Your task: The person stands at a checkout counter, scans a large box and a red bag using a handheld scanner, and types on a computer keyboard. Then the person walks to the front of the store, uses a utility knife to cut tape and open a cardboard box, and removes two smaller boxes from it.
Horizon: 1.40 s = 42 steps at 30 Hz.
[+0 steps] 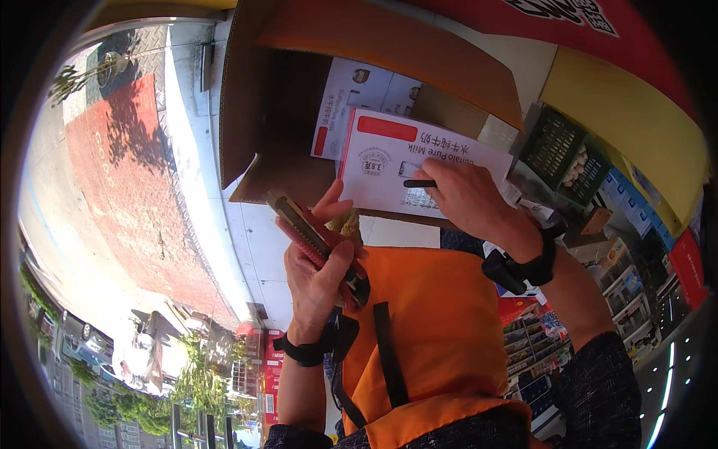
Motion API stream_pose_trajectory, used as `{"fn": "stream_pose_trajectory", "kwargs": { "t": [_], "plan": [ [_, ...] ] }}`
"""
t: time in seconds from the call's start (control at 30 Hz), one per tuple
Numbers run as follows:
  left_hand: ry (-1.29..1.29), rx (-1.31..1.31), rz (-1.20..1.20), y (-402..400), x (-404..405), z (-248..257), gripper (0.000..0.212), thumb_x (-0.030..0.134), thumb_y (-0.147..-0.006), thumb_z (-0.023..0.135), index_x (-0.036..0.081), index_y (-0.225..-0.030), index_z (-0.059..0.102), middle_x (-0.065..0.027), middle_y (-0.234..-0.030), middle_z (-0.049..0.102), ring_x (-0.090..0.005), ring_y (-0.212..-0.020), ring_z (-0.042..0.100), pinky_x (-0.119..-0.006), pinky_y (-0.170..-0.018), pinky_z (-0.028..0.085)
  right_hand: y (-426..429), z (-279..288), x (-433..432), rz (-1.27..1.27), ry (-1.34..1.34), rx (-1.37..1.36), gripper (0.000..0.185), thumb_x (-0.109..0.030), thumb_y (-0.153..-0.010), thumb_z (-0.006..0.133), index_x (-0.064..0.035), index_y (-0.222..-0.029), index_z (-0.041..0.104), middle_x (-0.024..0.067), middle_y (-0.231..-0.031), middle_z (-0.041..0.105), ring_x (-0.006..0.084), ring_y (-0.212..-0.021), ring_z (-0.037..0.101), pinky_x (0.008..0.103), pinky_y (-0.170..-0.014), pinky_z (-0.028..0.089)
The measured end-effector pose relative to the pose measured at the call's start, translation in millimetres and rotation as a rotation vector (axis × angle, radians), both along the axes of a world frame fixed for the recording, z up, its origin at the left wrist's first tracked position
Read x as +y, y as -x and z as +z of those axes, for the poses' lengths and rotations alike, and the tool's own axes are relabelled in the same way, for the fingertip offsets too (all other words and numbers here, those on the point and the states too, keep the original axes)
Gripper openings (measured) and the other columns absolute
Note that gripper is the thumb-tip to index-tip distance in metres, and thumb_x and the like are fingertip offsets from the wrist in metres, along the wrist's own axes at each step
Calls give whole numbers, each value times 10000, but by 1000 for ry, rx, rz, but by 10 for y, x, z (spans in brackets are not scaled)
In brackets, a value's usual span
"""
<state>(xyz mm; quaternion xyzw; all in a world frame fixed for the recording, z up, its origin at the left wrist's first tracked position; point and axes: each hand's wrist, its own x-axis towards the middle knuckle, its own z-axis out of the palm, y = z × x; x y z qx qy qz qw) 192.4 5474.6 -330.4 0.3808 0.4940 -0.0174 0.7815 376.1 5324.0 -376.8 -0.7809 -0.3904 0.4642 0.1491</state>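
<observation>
My left hand (317, 275) is closed around a red tool with a metal channel (305, 230), which looks like a utility knife; its index finger reaches to the edge of a white and red Buffalo Pure Milk carton (387, 129). My right hand (468, 199) rests over that carton and grips a slim black object (419, 183), perhaps a pen. The carton lies tilted across the near side of a large open cardboard box (280, 112). Further milk cartons (348, 84) lie inside the box. A yellowish textured thing (345, 224) shows behind my left fingers, partly hidden.
A dark green plastic crate (552, 149) with egg-like items stands right of the box. A yellow surface (622, 129) and a red banner (561, 22) curve beyond. Stocked shelves (628, 280) stand at the lower right. White floor tiles (252, 241) and sunlit paving (129, 168) lie left.
</observation>
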Motion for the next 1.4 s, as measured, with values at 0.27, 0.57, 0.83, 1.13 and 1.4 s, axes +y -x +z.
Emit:
{"fn": "stream_pose_trajectory", "kwargs": {
  "t": [0.27,0.57,0.83,1.13,1.4],
  "plan": [
    [-25,-6,-144,-145,-90,-38,449,80,-765,565,-35,-1199,558,-183,-1459,404,-122,-684,641,-239,-594,527,80,-63,-46,-1,-18,24,108,-99,-848,631,-17,-898,582,146,-853,679,341,-788,662,441,-658,522],
    [24,7,-127,-209,-152,-20,429,10,-769,530,-80,-1187,559,-154,-1456,418,-125,-750,644,-246,-678,537,-18,-27,9,6,-30,-14,109,-126,-869,610,-19,-872,586,143,-811,676,333,-762,667,435,-652,532],
    [56,-3,-149,-197,-212,-71,433,-25,-778,504,-78,-1206,546,-170,-1457,409,-164,-857,668,-264,-738,541,-130,-8,55,-23,-24,-25,137,-104,-865,615,-10,-964,612,141,-898,688,318,-821,670,422,-712,538],
    [108,-18,-109,-260,-351,-99,441,-44,-790,502,-60,-1229,539,-167,-1392,488,-216,-1131,600,-285,-868,495,-172,20,34,-34,-45,-62,140,-93,-866,609,-1,-972,613,140,-930,689,324,-847,666,436,-740,532],
    [505,-127,125,-456,-818,-273,603,42,-828,500,-46,-1409,367,-151,-1307,551,-118,-768,521,-258,-680,449,-176,63,-146,-272,102,336,153,-110,-955,526,37,-985,558,209,-939,655,374,-879,635,394,-742,492]
  ]
}}
